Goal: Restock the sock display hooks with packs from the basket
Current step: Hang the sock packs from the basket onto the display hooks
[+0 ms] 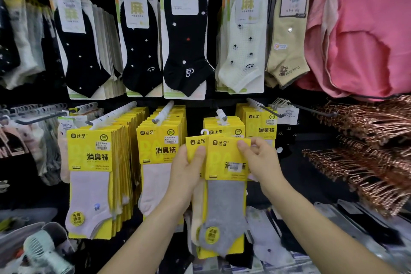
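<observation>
Just below hook [221,115], pack [225,196] top edge

Second pack [195,147] under the left fingers [200,151] mostly hidden behind the front pack [225,196], black print [234,165] below the right fingers [243,145] blurred, price label [170,139] up-left of the left fingers too small to read, forearms [138,240] cut by the bottom edge

Packs [226,162]: glossy yellow card headers. Sock [224,204] inside: fine matt grey knit. Hooks [270,111] above right hand [260,160]: smooth dark metal. Hangers [367,140] further right: shiny copper-tone wire. Garments [367,40] above those: soft matt pink cloth.
</observation>
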Motion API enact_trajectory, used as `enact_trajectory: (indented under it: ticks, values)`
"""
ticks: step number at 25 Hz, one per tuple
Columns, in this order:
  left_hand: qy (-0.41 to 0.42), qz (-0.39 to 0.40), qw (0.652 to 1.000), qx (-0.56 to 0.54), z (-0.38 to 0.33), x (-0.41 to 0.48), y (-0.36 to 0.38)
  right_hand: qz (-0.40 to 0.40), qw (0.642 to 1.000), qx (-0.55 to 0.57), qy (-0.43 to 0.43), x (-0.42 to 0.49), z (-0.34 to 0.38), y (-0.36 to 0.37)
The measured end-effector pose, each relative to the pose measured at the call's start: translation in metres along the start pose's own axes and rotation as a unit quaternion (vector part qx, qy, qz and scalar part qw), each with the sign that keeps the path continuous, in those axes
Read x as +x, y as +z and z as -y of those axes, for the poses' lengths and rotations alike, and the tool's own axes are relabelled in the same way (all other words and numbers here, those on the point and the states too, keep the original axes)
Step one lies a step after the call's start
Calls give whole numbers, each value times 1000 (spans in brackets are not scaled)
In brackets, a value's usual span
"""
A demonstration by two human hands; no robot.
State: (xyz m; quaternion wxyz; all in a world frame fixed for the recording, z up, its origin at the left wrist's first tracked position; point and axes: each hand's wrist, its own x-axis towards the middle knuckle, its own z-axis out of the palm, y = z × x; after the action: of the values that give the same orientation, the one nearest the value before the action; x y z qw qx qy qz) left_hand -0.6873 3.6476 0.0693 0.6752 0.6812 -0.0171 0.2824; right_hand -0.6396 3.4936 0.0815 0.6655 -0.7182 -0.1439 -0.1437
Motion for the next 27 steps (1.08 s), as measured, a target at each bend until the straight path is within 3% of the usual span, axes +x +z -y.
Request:
enact_trajectory:
  ticks: [5, 12, 17, 21, 27]
  values:
    - [0, -44, 999, 24, 6, 6, -25, -47, 998, -26, 17, 17, 9, -11]
    - [13, -69, 997, 42, 2, 5, -50, -54, 996, -64, -32, 34, 16, 9]
    - [23, -49, 998, 42, -2, 4, -42, -53, 993, -105, -32, 35, 5, 10]
    - [11, -27, 999, 31, -2, 3, -24, -107, 988, -95, -56, 25, 1, 3]
    - [23, 10, 999, 26, -2, 1, 7, 80, 990, -82, -83, -4, -4, 6]
